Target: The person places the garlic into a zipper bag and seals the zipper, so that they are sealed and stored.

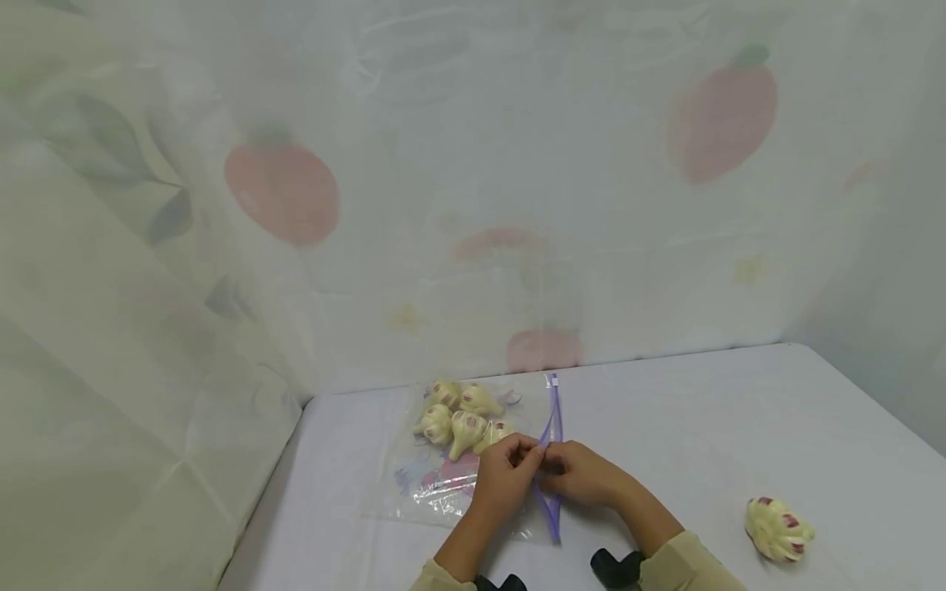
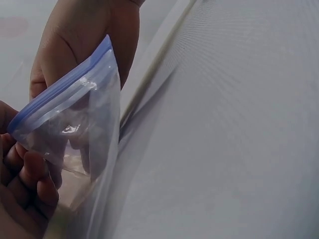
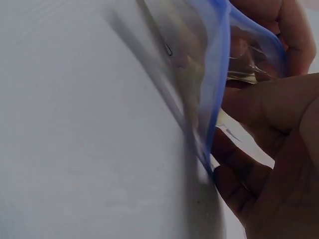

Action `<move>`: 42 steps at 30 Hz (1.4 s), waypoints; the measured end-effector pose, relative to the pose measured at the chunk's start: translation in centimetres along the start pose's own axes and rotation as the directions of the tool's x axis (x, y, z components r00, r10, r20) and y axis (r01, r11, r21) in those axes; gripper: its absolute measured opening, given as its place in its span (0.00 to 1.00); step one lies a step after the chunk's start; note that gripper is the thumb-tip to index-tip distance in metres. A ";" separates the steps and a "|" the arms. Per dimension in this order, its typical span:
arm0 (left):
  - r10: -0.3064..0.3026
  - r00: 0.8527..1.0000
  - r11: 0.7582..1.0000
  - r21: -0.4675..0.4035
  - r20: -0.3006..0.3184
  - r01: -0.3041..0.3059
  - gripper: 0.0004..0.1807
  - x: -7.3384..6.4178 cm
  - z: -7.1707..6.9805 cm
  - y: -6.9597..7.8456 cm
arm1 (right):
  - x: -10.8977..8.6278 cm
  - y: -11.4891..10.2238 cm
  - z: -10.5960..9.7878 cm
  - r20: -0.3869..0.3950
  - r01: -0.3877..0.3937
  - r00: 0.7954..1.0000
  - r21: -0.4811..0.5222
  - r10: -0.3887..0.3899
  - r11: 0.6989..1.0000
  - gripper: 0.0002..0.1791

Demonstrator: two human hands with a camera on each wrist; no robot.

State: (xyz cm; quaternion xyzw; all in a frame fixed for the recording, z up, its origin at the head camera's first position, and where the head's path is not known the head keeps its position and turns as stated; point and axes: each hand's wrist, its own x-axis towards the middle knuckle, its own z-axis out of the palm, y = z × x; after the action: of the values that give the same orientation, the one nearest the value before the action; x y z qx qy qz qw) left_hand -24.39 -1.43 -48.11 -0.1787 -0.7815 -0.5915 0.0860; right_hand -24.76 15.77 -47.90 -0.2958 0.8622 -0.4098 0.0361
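A clear zip bag point(image 1: 436, 501) with a purple zip edge point(image 1: 553, 513) lies on the table, several garlic bulbs point(image 1: 467, 428) inside it. With thumb and fingers my left hand point(image 1: 506, 476) pinches the bag's zip edge. Close beside it, my right hand point(image 1: 587, 474) grips the other lip of the bag, its thumb at the mouth and its curled fingers below in the right wrist view. The bag's mouth point(image 3: 254, 55) gapes between the two hands. Some fingertips are hidden behind the plastic.
A single garlic bulb point(image 1: 779, 529) lies on the white table point(image 1: 687, 427) to the right of the hands. Behind the table hangs a pale curtain point(image 1: 414, 180) printed with fruit, and another sheet point(image 1: 126, 369) hangs along the left side.
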 end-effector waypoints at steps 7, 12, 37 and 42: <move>0.060 0.998 0.998 -0.015 0.007 -0.060 0.04 0.2 -0.2 -0.5 | -0.1 -0.4 -1.6 -0.023 -0.051 0.998 0.028 0.051 0.998 0.13; 0.090 0.996 0.996 -0.001 -0.001 -0.090 0.04 0.2 -0.4 -0.6 | -0.6 -1.3 -3.3 -0.055 -0.122 0.991 -0.017 0.121 0.992 0.17; -0.048 0.999 0.999 0.005 0.008 0.048 0.03 -0.1 -0.1 -0.5 | -10.6 -3.5 -9.5 -0.363 -0.267 0.927 -0.446 0.100 0.854 0.30; -0.050 0.999 0.999 0.002 0.005 0.050 0.03 0.0 -0.3 -0.4 | -14.0 -1.4 -10.6 -0.393 -0.414 0.887 -0.448 0.241 0.793 0.42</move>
State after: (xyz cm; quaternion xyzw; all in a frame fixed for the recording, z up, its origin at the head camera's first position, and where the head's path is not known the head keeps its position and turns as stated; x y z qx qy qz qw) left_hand -24.53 -1.78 -48.39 -0.1604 -0.7864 -0.5925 0.0692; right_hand -15.82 29.89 -42.36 -0.0691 0.9728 -0.1906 -0.1120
